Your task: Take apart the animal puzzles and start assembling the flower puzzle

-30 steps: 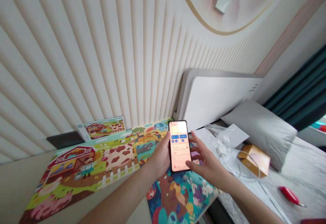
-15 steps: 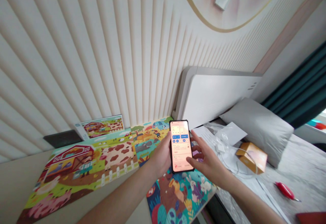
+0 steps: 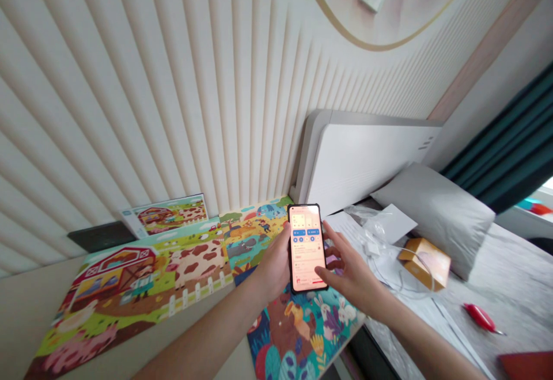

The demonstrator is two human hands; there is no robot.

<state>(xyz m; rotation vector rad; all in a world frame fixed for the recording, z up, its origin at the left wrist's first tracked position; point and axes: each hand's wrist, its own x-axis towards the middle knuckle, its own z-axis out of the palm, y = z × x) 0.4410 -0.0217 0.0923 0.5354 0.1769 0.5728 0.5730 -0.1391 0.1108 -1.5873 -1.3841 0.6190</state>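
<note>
A smartphone (image 3: 307,247) in a dark case is held upright in front of me, its screen lit with a panel of blue buttons and notifications. Around its left edge, my left hand (image 3: 275,262) is closed, the thumb lying along the side. My right hand (image 3: 348,268) grips the right edge with bent fingers, while its thumb tip rests at the lower part of the screen. Beneath the phone lies a colourful animal picture board (image 3: 298,334), partly hidden by phone and hands. To the left is a farm picture board (image 3: 142,288) with a barn and a cow.
A small farm picture box (image 3: 173,216) and a dark flat object (image 3: 101,236) lean against the ribbed wall. On the bed at right are a grey pillow (image 3: 436,219), an orange box (image 3: 425,262), white cables, papers, clear plastic and a red screwdriver-like tool (image 3: 480,318).
The view has shifted slightly, so the surroundings sit a little further left. Both hands keep their hold on the smartphone, and a red patch now shows near the bottom of its screen.
</note>
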